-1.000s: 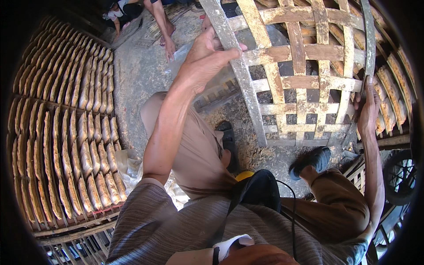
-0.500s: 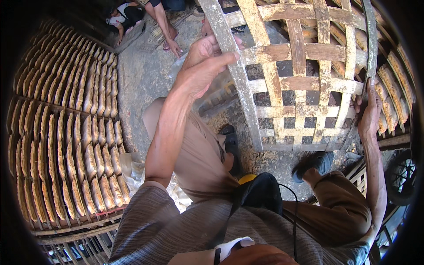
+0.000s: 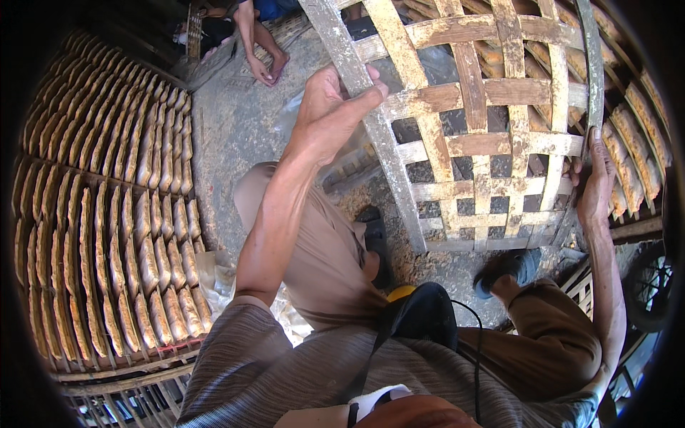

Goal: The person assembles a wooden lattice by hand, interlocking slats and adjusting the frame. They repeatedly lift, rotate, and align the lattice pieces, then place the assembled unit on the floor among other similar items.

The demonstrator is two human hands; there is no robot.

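A woven bamboo rack [image 3: 499,143] with a lattice of flat pale strips is held up in front of me, tilted. My left hand [image 3: 330,107] grips its left edge rail, fingers curled over the strip. My right hand [image 3: 594,187] holds the right edge rail, fingers upward along it. The rack's lattice carries nothing that I can see. Below it are my knees in brown trousers and my two dark sandalled feet [image 3: 510,267] on the gritty ground.
To my left a large bamboo rack [image 3: 107,235] carries several rows of flat brownish-yellow pieces laid out side by side. More such pieces lie on racks at the far right [image 3: 642,121]. Another person's bare legs [image 3: 260,43] stand at the top. A wheel [image 3: 653,285] is at right.
The rack has shifted slightly right and lower in view, and my left hand has slid along its left rail, staying closed on it. My right hand keeps its hold.
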